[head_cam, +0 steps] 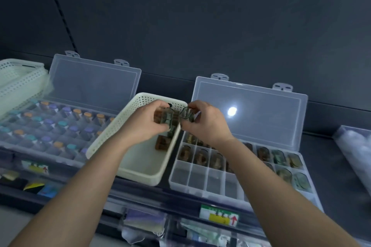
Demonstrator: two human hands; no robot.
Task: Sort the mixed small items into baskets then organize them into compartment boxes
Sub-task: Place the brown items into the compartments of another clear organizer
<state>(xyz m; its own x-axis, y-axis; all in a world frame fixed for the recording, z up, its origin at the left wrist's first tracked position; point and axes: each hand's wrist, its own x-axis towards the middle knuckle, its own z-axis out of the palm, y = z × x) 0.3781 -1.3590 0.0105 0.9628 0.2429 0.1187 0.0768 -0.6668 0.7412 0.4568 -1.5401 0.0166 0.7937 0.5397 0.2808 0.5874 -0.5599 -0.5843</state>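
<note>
A: The basket [140, 163] in the middle?
B: Cream, walls dotted with small holes, like the stacked baskets [18, 78] at upper left.
A: The left box [92, 82]?
B: Clear; its vials [62, 124] wear orange, teal and purple caps.
A: The right box [197, 182]?
B: Clear; the items [200, 158] inside are brown, some green.
A: The tinted pieces [187, 114] held at centre?
B: Dark greenish, blurred.
A: The label [219, 215] at the bottom?
B: Green and yellow, red arrow. The wall [200, 16] behind is dark grey.

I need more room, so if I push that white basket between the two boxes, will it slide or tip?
Probably slides easily: the white basket looks like thin perforated plastic holding only a few small items, so likely light. It may rock, since its left edge seems to rest on the rim of the left box.
</note>
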